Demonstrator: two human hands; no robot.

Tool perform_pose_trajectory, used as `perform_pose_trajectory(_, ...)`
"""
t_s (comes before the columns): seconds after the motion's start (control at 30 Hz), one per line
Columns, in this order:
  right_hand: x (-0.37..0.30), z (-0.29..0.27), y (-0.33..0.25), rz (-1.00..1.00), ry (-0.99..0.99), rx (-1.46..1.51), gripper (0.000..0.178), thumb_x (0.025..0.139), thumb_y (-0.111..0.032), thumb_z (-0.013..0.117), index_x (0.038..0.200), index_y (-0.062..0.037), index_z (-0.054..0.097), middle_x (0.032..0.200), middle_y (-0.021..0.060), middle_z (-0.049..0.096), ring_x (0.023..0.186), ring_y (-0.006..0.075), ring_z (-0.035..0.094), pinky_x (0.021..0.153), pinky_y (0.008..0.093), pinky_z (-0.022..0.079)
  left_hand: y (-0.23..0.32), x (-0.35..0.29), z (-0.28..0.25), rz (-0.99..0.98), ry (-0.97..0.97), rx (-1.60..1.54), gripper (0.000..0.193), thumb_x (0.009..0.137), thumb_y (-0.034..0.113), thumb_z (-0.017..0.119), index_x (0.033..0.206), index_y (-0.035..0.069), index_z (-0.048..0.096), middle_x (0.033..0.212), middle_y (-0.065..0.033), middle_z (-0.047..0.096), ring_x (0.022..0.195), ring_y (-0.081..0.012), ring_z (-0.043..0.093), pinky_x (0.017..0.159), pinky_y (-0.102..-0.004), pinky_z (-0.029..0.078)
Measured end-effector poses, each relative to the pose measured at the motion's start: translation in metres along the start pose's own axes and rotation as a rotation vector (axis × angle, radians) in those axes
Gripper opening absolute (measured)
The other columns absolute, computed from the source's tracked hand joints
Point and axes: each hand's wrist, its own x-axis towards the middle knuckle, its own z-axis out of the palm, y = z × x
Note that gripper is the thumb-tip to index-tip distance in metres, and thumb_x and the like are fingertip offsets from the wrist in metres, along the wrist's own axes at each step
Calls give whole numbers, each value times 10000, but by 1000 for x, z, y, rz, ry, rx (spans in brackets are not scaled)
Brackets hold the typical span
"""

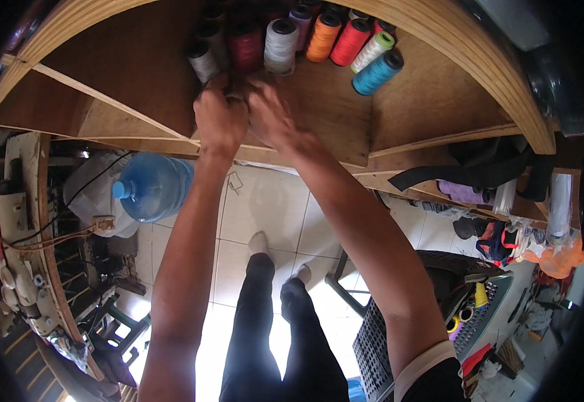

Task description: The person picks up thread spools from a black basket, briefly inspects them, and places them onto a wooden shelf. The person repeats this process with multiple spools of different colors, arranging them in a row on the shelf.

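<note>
Both my arms reach up into a wooden shelf compartment. My left hand is closed, its fingers curled in toward the other hand. Right beside it, touching or nearly so, my right hand is also closed; whatever lies between the fingers is hidden. Just beyond them stand cone spools of thread: a grey spool, a dark red spool and a white spool. Farther right are an orange spool, a red spool, a cream spool with a green top and a teal spool lying tilted.
Thin wooden dividers split the shelf. Below left, a blue water bottle stands on the tiled floor. A sewing machine is at far left. Black fabric strips hang at right, above a grey plastic crate and a tray with thread spools.
</note>
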Motion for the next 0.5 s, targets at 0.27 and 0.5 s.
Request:
perform_pose_trajectory(0.27,3,1,-1,-7,10,22,264,698,-78,607,960,-47,615,931,122,608,847,334,603,717,416,505,-4,-3,1,43,-19,-16,434,709,7,511,1132,-53,587,1092,-279,605,1049,-419,571,912,-401,454)
perform_pose_trajectory(0.5,-33,-40,-35,277,186,195,272,692,80,562,943,-19,595,919,160,595,853,350,594,705,408,490,22,-41,-21,41,57,-122,261,805,-26,505,1048,-29,600,962,-181,662,917,-231,647,805,-325,490)
